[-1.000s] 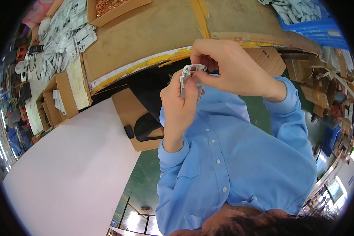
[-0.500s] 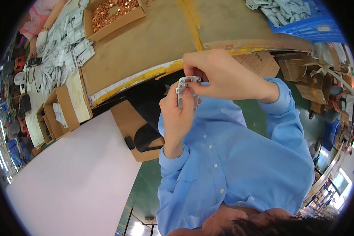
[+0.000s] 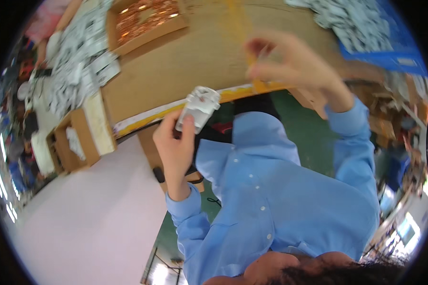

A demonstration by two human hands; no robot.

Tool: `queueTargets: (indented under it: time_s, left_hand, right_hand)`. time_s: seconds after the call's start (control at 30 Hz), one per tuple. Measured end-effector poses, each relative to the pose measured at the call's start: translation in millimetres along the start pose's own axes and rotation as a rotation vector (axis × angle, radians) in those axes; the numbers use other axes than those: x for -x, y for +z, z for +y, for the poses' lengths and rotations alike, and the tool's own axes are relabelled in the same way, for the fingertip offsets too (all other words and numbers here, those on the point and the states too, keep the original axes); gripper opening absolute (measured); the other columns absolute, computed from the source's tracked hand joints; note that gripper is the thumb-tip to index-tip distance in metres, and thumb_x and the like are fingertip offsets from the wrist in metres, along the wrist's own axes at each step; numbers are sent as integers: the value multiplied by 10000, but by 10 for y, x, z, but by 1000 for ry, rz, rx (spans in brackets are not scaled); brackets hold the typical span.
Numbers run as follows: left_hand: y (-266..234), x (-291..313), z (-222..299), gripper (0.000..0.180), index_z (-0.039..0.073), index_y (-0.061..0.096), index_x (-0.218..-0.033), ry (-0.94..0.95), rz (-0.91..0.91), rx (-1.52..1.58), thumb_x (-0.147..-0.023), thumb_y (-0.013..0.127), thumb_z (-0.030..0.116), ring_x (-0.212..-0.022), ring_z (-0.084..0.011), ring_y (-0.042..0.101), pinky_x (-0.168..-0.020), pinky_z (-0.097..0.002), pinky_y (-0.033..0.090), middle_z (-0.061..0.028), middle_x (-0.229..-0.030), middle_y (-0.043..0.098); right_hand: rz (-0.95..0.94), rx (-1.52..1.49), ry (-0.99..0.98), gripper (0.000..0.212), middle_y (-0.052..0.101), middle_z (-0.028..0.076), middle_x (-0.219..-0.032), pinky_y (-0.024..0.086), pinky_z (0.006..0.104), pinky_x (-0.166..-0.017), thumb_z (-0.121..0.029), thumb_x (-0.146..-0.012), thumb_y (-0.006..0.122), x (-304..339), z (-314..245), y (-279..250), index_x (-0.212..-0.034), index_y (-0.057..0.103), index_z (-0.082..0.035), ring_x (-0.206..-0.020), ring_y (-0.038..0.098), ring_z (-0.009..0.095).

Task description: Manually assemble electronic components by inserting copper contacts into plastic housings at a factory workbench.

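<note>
My left hand (image 3: 176, 141) grips a pale grey plastic housing (image 3: 200, 110) between thumb and fingers, just in front of the table edge. The housing tilts, its open inside facing up, and a small coppery spot shows near its top end. Over the table, apart from the housing, my right hand (image 3: 290, 61) is smeared by motion. Its thumb and fingers curl toward each other, and I cannot make out whether anything is between them.
A cardboard tray of small copper parts (image 3: 178, 24) lies on the table (image 3: 195, 57). Left of it spread many grey plastic pieces (image 3: 81, 71), with a person's arm (image 3: 67, 18) beyond. At the right stands a blue crate (image 3: 394, 61) full of grey pieces. A carton (image 3: 83, 137) is at the left.
My right hand has left the housing and moved up and right over the table. My left hand has shifted left with the housing, which now shows its inside.
</note>
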State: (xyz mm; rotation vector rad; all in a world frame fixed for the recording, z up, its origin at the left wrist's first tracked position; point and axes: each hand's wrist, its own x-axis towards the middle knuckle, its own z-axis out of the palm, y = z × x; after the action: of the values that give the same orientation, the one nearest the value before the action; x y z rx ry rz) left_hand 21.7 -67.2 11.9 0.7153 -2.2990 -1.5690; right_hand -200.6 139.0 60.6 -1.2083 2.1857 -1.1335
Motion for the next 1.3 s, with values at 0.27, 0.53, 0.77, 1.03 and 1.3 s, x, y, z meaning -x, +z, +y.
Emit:
queueTargets:
  time_s: [0.27, 0.53, 0.77, 1.03, 1.3]
  left_hand:
    - [-1262, -1707, -540, 287, -52, 628, -1058, -23, 523, 47, -894, 690, 175, -588, -78, 546, -516, -215, 401, -38, -768, 634]
    - [-2404, -2632, -1419, 512, -23, 605, -1148, 58, 864, -831, -819, 720, 351, -862, -246, 635, -808, -346, 492, -223, -1061, 614]
    - [-1098, -1747, -584, 386, 19, 572, -1205, 301, 753, -436, -890, 679, 215, -859, -165, 590, -746, -308, 485, -133, -1168, 510]
    - [-127, -682, -383, 521, 34, 433, -1327, 235, 382, -2, -872, 672, 119, -988, -207, 580, -768, -309, 515, -159, -1357, 391]
    - [211, -94, -319, 265, -26, 583, -1136, -99, -78, 760, -929, 634, 131, -731, -95, 624, -655, -231, 505, -34, -860, 652]
  right_hand:
    - [408, 1139, 351, 453, 680, 201, -962, 525, 487, -742, -386, -890, 620, -819, 2169, -1311, -1185, 516, -57, -910, 654, 388]
    - [323, 1224, 299, 412, 682, 206, -910, 515, 524, -671, -324, -853, 617, -1101, 2495, -1359, -1137, 509, -45, -844, 663, 393]
    - [500, 1189, 506, 236, 685, 238, -927, 527, 524, -720, -173, -801, 505, -1112, 2033, -1365, -966, 603, -37, -828, 665, 426]
    - [251, 876, -38, 256, 669, 153, -832, 515, 448, -698, -169, -850, 536, -982, 365, -659, -1069, 622, -68, -787, 649, 343]
    - [-464, 395, -374, 223, 663, 115, -875, 515, 385, -688, -96, -847, 609, -758, -752, 596, -1069, 608, -76, -782, 648, 311]
